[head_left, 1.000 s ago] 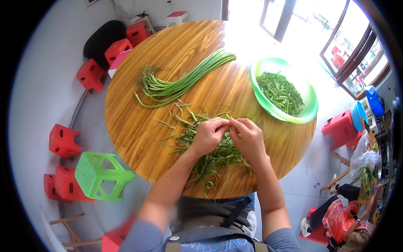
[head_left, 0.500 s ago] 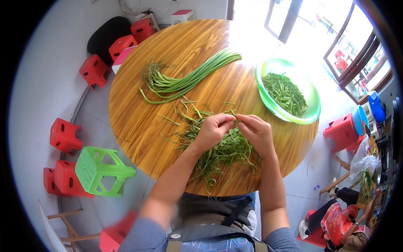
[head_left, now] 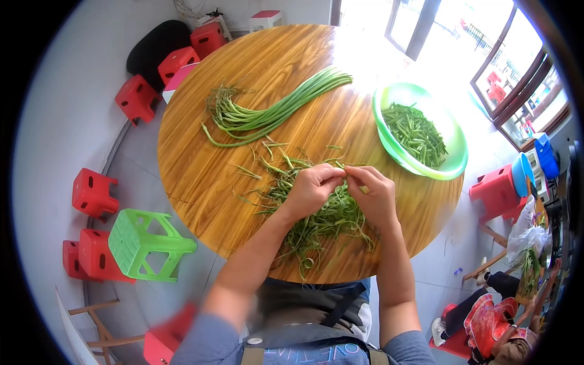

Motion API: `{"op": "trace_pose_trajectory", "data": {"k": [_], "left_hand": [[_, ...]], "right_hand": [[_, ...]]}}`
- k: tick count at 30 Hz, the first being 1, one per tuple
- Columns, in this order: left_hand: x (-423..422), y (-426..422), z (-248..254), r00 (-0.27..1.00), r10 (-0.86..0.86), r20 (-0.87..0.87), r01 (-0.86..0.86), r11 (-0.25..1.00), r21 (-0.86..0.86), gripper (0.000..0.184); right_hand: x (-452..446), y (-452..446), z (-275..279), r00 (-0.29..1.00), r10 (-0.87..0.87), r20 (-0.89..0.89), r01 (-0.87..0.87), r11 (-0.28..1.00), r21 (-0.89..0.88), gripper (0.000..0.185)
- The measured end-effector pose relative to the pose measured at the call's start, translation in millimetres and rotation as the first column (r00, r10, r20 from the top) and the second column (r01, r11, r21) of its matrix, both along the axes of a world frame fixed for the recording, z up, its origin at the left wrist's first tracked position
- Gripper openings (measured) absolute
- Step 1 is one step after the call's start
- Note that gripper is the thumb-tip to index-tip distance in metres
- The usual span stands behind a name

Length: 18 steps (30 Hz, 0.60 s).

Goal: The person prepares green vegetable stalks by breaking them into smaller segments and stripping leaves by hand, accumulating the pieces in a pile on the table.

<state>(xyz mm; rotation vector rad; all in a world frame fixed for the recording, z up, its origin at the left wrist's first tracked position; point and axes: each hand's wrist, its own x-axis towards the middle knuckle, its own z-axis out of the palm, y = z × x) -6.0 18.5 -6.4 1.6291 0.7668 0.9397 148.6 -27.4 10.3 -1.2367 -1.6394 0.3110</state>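
Observation:
My left hand (head_left: 310, 190) and my right hand (head_left: 372, 193) meet fingertip to fingertip above a loose heap of green trimmings (head_left: 325, 220). Both are closed in a pinch around a thin green stem (head_left: 339, 164), whose tip shows just beyond the fingers; the rest of it is hidden. Farther back on the round wooden table (head_left: 201, 188) lies a curved bundle of long green stems (head_left: 267, 118), with withered tips at its left end. To the right, a green basin (head_left: 398, 157) holds many short cut pieces (head_left: 417, 135).
Red stools (head_left: 94, 194) and a green stool (head_left: 143, 243) stand on the floor at the left. At the lower right sits another person (head_left: 493, 322) in a red patterned garment, near a plastic bag (head_left: 526, 234). Glass doors are at the upper right.
The view has shifted slightly, moving the table and basin a little to the right in the picture. My fingertips have drawn closer together around the stem.

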Motion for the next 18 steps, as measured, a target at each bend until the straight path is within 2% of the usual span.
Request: {"op": "trace_pose_trajectory", "data": {"k": [7, 9, 12, 16, 18], "left_hand": [[1, 1, -3, 1.000, -0.016, -0.009, 0.016, 0.998, 0.056, 0.014], [2, -2, 0, 0.999, 0.012, 0.031, -0.012, 1.000, -0.004, 0.015], [3, -3, 2, 0.997, 0.022, 0.075, -0.015, 0.995, -0.096, 0.016], [0, -1, 6, 0.992, 0.032, 0.124, 0.001, 0.966, -0.259, 0.016], [-2, 1, 6, 0.986, 0.025, 0.165, 0.021, 0.962, -0.272, 0.016]], "right_hand": [[-1, 0, -1, 0.998, -0.052, -0.039, 0.050, 0.998, -0.040, 0.017], [-2, -1, 2, 0.993, -0.062, -0.098, 0.054, 0.995, -0.082, 0.016], [2, 1, -5, 0.937, -0.070, -0.341, -0.005, 0.977, -0.214, 0.015], [6, -2, 5, 0.872, -0.189, -0.451, 0.082, 0.966, -0.246, 0.015], [15, -2, 9, 0.812, -0.233, -0.535, 0.127, 0.965, -0.228, 0.016]]}}
